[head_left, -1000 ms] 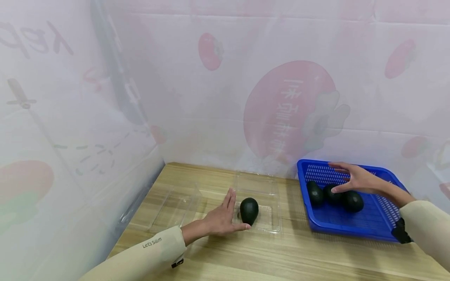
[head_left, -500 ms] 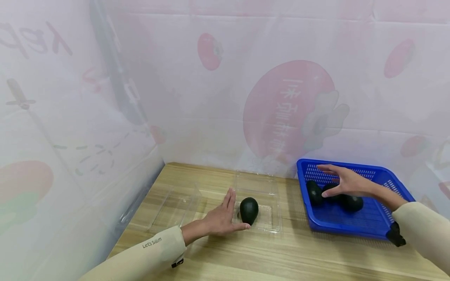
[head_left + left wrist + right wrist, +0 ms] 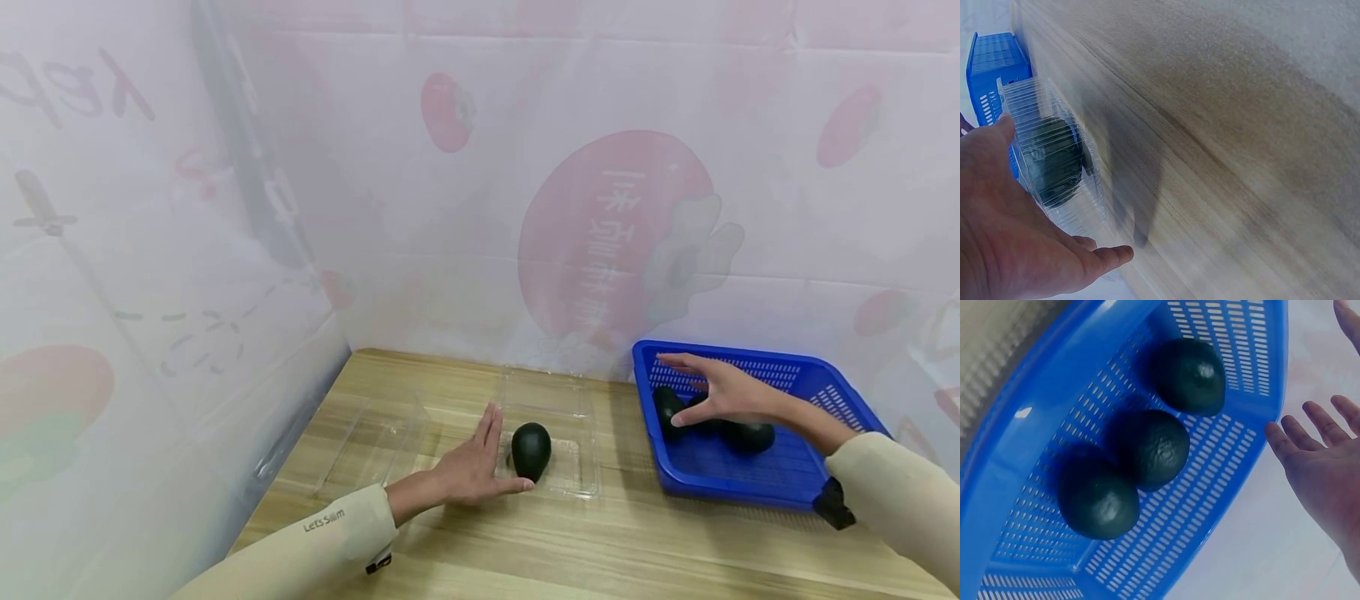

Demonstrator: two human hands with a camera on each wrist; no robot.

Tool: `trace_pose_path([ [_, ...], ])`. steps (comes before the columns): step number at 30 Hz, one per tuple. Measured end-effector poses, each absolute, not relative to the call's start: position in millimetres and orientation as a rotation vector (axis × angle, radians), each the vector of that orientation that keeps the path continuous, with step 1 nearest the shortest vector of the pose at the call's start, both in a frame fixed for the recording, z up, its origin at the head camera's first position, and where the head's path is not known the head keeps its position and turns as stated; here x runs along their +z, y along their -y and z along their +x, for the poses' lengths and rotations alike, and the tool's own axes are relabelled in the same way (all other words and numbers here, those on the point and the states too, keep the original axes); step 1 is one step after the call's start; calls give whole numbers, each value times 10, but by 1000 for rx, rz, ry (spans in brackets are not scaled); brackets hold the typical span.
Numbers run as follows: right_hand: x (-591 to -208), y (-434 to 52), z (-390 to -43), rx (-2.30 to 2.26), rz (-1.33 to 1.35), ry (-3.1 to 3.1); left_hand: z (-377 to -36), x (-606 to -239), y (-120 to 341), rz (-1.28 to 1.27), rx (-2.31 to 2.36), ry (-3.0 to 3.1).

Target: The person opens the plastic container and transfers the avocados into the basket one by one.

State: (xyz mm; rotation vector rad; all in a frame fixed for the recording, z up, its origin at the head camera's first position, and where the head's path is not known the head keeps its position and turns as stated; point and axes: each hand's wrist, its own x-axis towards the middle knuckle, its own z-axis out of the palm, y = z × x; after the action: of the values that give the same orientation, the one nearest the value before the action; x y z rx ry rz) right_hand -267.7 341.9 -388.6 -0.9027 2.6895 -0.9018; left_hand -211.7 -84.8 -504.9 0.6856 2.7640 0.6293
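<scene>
A dark green avocado [image 3: 531, 452] lies in a clear plastic clamshell box [image 3: 586, 482], whose lid [image 3: 546, 392] is folded back toward the wall. My left hand [image 3: 471, 467] rests along the left side of this box with straight, spread fingers, the thumb at its front rim. Over the blue basket [image 3: 738, 483] at the right hovers my right hand [image 3: 727, 393], fingers spread and nothing between them. Three more avocados sit in the basket: one on the left [image 3: 667, 410], one in the middle [image 3: 1155, 450], one on the right [image 3: 748, 437]. In the head view the right hand partly covers them.
Another clear plastic box [image 3: 375, 437] stands on the wooden table [image 3: 480, 550], left of the left hand. A printed white cloth [image 3: 420, 250] hangs behind the table and along its left side. The basket stands close to the back cloth.
My right hand has moved left over the basket, from above the middle avocado toward the left one. The left hand and the avocado beside it have stayed in place.
</scene>
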Motion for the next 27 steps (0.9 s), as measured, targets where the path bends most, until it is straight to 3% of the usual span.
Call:
trace_pose_path([
  [27,-3952,-3024,-2612,-871,-1044,-2675,-2121,-5050,837,676,623,-2770],
])
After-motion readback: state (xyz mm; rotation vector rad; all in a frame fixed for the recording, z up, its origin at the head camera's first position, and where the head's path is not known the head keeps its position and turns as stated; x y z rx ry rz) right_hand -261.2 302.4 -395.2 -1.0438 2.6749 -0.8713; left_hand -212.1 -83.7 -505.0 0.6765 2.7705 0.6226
